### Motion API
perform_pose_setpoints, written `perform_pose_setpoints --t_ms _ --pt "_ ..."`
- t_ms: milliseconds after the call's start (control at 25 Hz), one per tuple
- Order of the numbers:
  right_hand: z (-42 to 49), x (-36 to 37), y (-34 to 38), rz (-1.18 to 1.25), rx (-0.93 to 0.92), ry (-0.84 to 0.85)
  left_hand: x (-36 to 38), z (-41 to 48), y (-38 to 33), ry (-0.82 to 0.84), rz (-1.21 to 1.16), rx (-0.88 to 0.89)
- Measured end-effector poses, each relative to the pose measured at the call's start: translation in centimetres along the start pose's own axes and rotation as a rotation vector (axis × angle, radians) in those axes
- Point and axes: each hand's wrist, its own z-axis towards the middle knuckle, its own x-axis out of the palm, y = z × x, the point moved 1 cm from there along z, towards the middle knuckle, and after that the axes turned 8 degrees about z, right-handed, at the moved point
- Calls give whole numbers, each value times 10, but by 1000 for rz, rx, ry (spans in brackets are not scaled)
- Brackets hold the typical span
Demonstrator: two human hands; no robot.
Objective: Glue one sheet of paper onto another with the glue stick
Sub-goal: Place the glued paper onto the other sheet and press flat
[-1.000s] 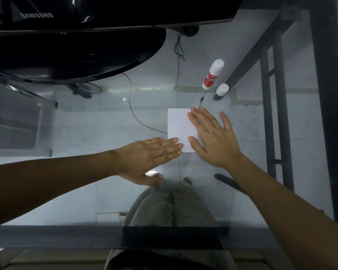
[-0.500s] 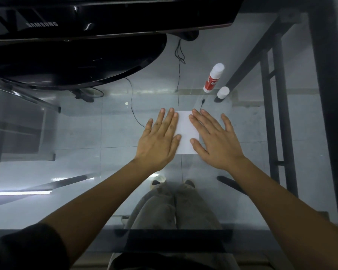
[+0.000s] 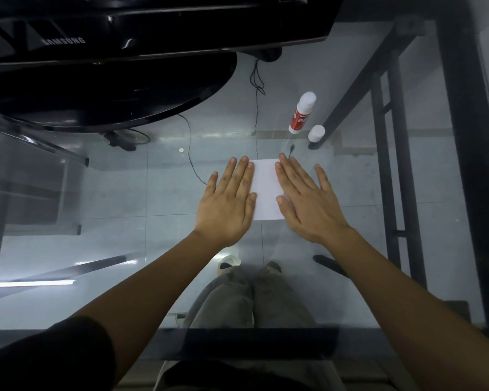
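Note:
A white sheet of paper lies flat on the glass table; I cannot tell if a second sheet is under it. My left hand rests palm down over the paper's left edge, fingers spread. My right hand presses flat on its right edge, fingers apart. Both hands cover the paper's sides, and only a middle strip shows. The red and white glue stick lies beyond the paper to the right, uncapped, with its white cap standing beside it. Neither hand touches the glue stick.
A black monitor and its round stand fill the far left. The black table frame runs down the right side. Through the glass I see cables, floor tiles and my knees.
My left hand swung from the paper's near left corner up onto its left edge, turning to point forward, then settled flat. The right hand and paper stayed put.

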Motion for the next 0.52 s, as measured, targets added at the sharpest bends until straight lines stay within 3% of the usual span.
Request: perform_pose_setpoints --t_ms 200,320,520 --pt "-33 1 26 17 6 -23 -2 0 1 0 -18 27" --pt "-42 5 48 -24 -68 34 -1 0 2 1 -7 24" --pt "-33 10 49 -135 5 121 3 2 3 0 12 19"
